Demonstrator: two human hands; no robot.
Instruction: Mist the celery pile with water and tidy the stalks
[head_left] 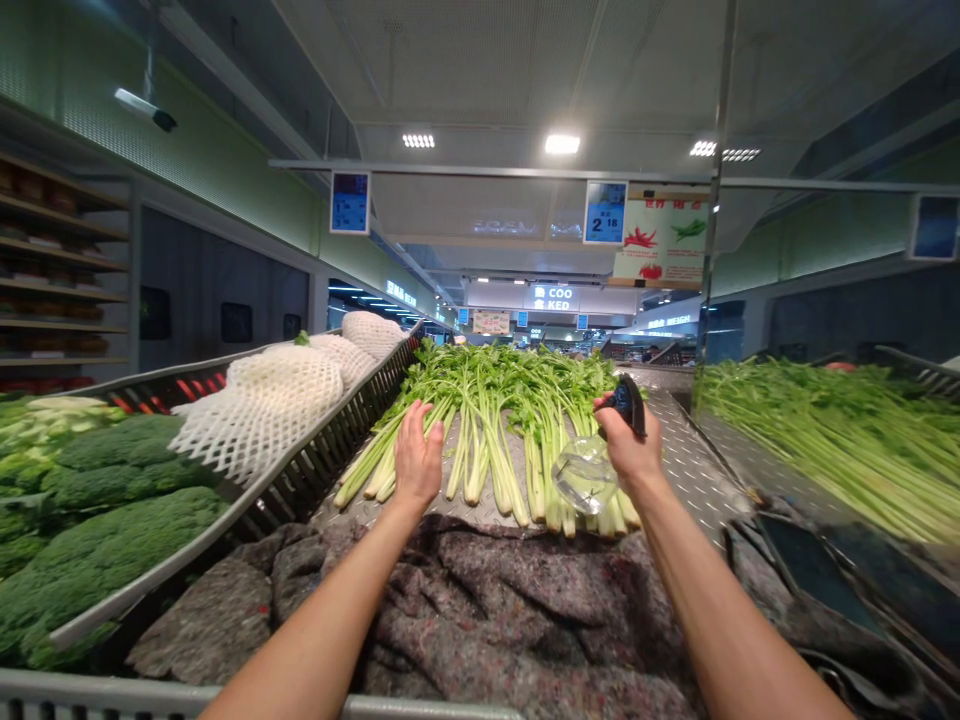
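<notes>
Celery point(480, 440) lies in a row on a metal display surface, leaves toward the back and pale stalk ends toward me. My right hand point(636, 445) is closed around the black-topped neck of a clear spray bottle point(586, 476). The bottle tilts over the stalks at the right of the row. My left hand point(418, 458) is over the left part of the celery, fingers apart and holding nothing. I cannot tell whether it touches the stalks.
A crumpled grey-brown felt blanket point(495, 610) lies in front of the celery. On the left stands a black crate point(300, 470) beside broccoli point(127, 530) and white foam-netted produce point(262, 400). A mirror point(825, 430) rises on the right. Price signs point(606, 212) hang above.
</notes>
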